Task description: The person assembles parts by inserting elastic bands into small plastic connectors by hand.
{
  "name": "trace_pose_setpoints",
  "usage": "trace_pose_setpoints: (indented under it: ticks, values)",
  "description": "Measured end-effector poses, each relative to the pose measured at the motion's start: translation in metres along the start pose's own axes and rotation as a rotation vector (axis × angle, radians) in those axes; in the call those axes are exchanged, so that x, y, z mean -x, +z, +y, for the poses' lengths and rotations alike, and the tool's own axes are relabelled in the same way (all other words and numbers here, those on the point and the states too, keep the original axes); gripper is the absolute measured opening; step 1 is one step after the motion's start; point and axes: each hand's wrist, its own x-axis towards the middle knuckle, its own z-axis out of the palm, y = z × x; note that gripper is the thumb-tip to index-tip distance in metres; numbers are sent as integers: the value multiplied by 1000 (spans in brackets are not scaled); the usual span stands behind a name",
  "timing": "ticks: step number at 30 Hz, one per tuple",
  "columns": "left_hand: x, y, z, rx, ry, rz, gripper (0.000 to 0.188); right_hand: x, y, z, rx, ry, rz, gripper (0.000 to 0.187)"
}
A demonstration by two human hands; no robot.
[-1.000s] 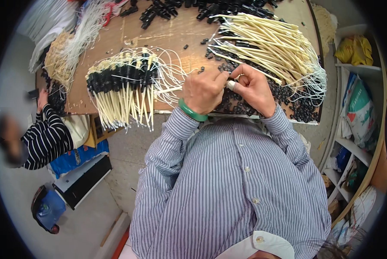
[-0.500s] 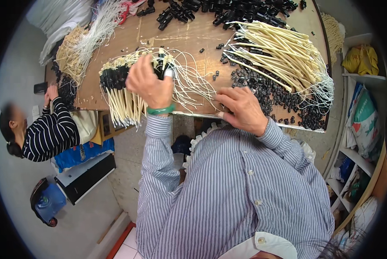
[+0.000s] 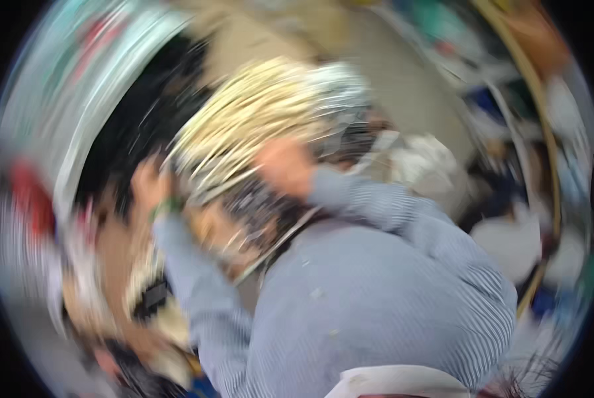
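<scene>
The whole view is smeared by motion. My left hand [image 3: 152,182], with a green bangle at its wrist, reaches toward the near ends of the cream tubes [image 3: 244,113], beside the heap of black connectors [image 3: 128,126]. Its fingers are blurred, so any held thing is hidden from me. My right hand [image 3: 285,166] is over the lower right side of the tube bundle, near the small black pieces [image 3: 250,205]; its fingers cannot be made out. Thin white wires [image 3: 340,86] fan out from the far right end of the bundle.
Another bundle of cream tubes and black parts [image 3: 152,295] lies at the left edge of the table. A person [image 3: 128,368] is at the lower left. A white bag [image 3: 426,166] stands right of the table, with shelving [image 3: 509,126] beyond.
My view has swung round to the right, and the table looks turned. My left hand has left the left bundle for the connectors and the larger tube bundle; my right hand is now at that bundle.
</scene>
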Motion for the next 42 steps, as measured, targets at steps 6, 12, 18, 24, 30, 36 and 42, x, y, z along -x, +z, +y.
trace_pose_setpoints:
  ticks: [6, 12, 18, 24, 30, 36, 42]
  values:
    - [19, -21, -55, -202, -233, -13, 37, -18, 37, -16, -62, -106, 288, 15]
    - [45, -14, -2, 204, -284, 8, 40, -24, 75, -6, 88, -75, 465, 24]
    - [86, -12, 54, 212, -21, -82, 43, -17, 36, -6, -3, -119, 316, 16]
    - [100, -2, 74, 496, -267, -58, 48, 7, 9, 3, -461, -112, 297, 29]
    - [101, 0, 74, 465, -142, -85, 48, 27, -1, 11, -401, -207, 345, 28]
    - [82, -8, 49, 226, 358, -416, 41, 34, -1, 10, -315, -325, 343, 25]
    - [92, -7, 83, 83, 588, -287, 33, 22, -3, -3, -257, -31, 250, 19]
